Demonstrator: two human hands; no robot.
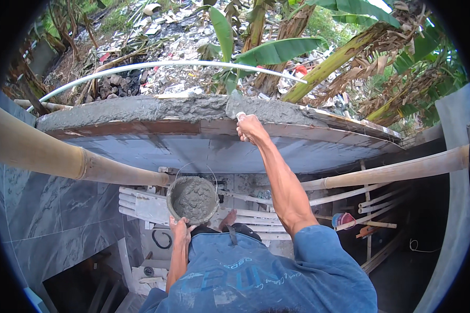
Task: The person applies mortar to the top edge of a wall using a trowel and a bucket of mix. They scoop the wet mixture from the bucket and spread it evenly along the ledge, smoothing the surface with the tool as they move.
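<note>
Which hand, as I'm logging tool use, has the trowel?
The right hand, its trowel at the mortar-covered ledge; the left hand instead holds the bucket of wet mortar.

The wet cement [194, 200] in my bucket [173, 210] is lumpy and dull. The handle [212, 170] looks like thin metal wire. The wall top [125, 110] has rough cement too. My shirt [261, 276] is cloth. The bamboo pole [36, 148] looks smooth, the wall tiles [39, 203] shiny.

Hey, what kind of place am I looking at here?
Probably a small building site: wet-looking mortar lies along the top of a wall, with a bucket of grey mix and thick bamboo poles nearby.
</note>
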